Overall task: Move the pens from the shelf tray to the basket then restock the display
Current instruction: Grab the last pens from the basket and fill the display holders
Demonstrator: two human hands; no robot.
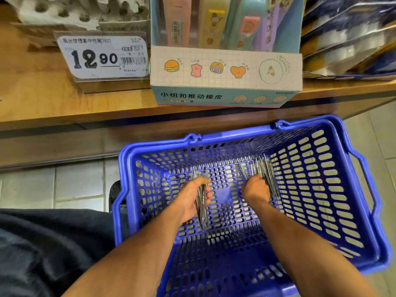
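Both my hands reach down inside a blue plastic basket (362, 168) that stands on the floor below the shelf. My left hand (192, 200) grips a bundle of clear-and-black pens (201, 213), with their ends sticking out above and below my fingers. My right hand (256, 190) is over a second, fanned bunch of pens (262, 166) near the basket's far right floor, fingers curled down onto them. The grip itself is hidden under the hand. The grey moulded shelf tray (64, 11) sits at the top left of the shelf.
A wooden shelf (42, 97) runs across above the basket. On it stand a price tag reading 12.90 (102, 57), a pastel display box of erasers (225, 76) and shiny packets (351, 35) at the right. Dark clothing (42, 249) fills the lower left; pale floor tiles lie behind.
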